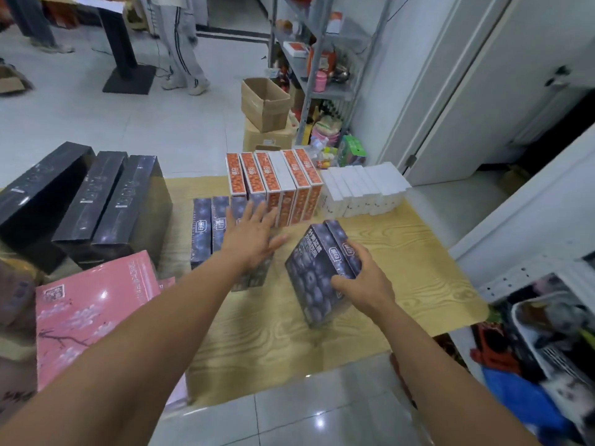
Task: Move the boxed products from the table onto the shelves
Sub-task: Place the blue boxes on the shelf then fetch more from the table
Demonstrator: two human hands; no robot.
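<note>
Two blueberry boxes (pixel 314 281) are pinched together in the right grip (pixel 360 278), fingers curled over their top edge. The pair is tilted, and its lower corner is on or just above the bench (pixel 402 252); I cannot tell which. The left grip (pixel 251 239) is spread wide and holds nothing, hovering over the standing row of blueberry boxes (pixel 201 230).

The likely trouble is that one hand clamps two slick boxes from one end, so the outer one could slide free once lifted. The open hand could also topple the upright row if it comes down carelessly.

Counted: two boxes in hand and at least three in the row, with more hidden under the hand. There are five orange boxes (pixel 267 175) with one white-faced box among them, three big black boxes (pixel 90 204) and one pink box (pixel 90 300). The white boxes (pixel 363 185) are too blurred to count. The metal shelves (pixel 322 59) stand well apart, beyond the bench.
</note>
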